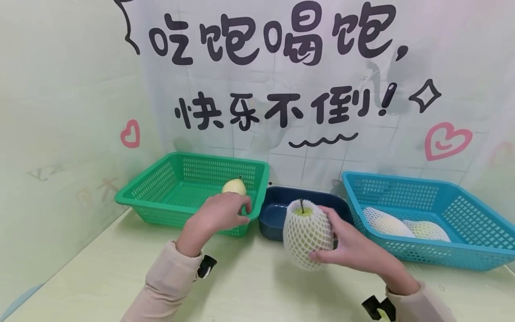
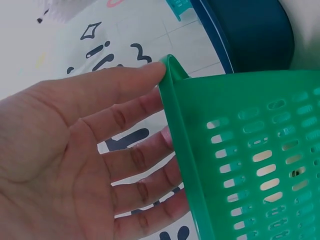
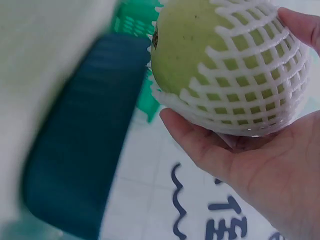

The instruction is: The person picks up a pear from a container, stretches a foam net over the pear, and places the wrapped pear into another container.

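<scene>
My right hand [image 1: 356, 248] grips a green pear [image 1: 307, 235] in a white foam net, raised above the table in front of the navy tray. The pear's stem points up in the head view. In the right wrist view its bare end [image 3: 187, 47] sticks out of the foam net [image 3: 250, 80]. My left hand [image 1: 219, 211] hovers at the near right corner of the green basket [image 1: 146, 205], fingers loosely bent and holding nothing. A pale yellow pear [image 1: 234, 186] without a net lies in that basket, partly hidden by the hand.
The navy tray [image 1: 270, 231] stands between the baskets at the back. To the right, a blue basket [image 1: 418, 250] contains two netted fruits [image 1: 388, 223]. A printed white curtain [image 1: 261, 80] hangs behind. Bare pale tabletop [image 1: 257, 290] lies in front.
</scene>
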